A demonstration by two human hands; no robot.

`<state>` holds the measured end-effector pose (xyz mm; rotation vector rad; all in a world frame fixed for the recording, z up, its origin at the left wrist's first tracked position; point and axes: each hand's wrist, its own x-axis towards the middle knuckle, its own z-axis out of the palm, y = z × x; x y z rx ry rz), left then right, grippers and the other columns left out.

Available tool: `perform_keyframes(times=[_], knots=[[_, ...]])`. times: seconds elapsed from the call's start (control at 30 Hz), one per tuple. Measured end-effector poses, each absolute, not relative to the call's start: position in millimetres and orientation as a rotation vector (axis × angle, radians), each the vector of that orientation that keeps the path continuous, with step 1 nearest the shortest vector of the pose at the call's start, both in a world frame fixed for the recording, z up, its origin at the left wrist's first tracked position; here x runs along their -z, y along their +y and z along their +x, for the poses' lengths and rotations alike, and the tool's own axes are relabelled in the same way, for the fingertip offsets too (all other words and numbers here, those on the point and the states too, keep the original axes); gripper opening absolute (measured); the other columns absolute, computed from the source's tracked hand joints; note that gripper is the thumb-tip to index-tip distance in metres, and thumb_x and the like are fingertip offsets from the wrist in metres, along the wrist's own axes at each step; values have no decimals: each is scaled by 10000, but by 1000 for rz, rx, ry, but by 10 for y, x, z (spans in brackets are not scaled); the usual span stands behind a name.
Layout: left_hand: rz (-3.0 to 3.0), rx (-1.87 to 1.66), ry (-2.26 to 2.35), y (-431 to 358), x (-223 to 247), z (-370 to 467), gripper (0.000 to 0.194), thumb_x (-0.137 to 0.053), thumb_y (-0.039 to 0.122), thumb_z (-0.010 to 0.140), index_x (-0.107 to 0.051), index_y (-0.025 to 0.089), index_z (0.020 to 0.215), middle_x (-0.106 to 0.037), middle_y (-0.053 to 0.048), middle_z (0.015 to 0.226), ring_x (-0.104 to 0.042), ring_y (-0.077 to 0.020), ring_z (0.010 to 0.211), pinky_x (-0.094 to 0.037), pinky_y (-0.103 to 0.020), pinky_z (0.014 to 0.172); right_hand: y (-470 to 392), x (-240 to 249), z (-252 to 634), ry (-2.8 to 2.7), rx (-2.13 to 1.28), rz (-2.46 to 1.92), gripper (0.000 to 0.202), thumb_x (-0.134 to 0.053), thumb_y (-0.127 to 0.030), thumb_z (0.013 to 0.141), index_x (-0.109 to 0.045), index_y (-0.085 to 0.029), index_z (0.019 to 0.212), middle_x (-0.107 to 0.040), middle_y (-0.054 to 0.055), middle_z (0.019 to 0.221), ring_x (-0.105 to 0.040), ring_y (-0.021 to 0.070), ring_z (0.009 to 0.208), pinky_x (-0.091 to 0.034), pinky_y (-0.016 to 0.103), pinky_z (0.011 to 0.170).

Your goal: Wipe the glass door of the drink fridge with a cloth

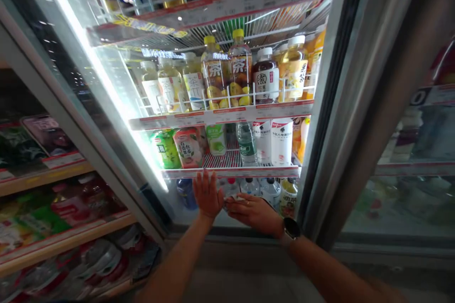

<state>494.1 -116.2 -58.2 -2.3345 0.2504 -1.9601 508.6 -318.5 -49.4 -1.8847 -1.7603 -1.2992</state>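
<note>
The left hand [209, 197] spreads its grip apart by the shelf edge [256, 172]; whether the right hand [255, 214] (fingers together) clamps anything, one cannot tell. Below that edge, bottles [271, 193] stand upright, presumably for stability.

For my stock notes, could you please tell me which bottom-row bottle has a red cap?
The bottle just right of the left hand, above the right hand; its cap is red, while the next two bottles rightward have dark caps.
</note>
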Motion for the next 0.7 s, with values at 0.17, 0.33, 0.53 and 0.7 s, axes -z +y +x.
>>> perform_keyframes(times=[0.17,0.33,0.53,0.7], knots=[[-2319,1995,293,-1185,547,4935,588,-386,294,968,-256,149,1522,-192,-114,1605,-139,-266,1499,-158,-462,1217,-3428,186,5091,-1515,1455,-1979,342,-470,-124,987,-600,-244,1280,-609,-21,1342,-467,120,1340,-275,345,1203],[-2350,1989,273,-1163,607,4958,588,-405,322,964,-277,172,1518,-265,-135,1579,-177,-280,1489,-167,-504,1209,-3437,115,5072,-1073,1605,-1991,390,-493,-94,961,-583,-250,1306,-613,18,1333,-386,149,1400,-202,390,1222],[-2368,1965,237,-1143,654,4964,609,-421,324,954,-262,177,1523,-289,-140,1570,-200,-285,1483,-174,-512,1207,-3214,586,5032,-1311,1490,-2010,407,-455,-77,957,-608,-279,1276,-573,-34,1377,-390,97,1391,-145,323,1225],[-2338,1974,239,-1167,604,4951,605,-396,317,963,-234,183,1530,-248,-121,1591,-168,-278,1493,-188,-497,1203,-3196,864,4995,-1506,1365,-2065,429,-428,-74,959,-584,-272,1305,-484,-32,1462,-459,91,1338,-308,292,1151]])
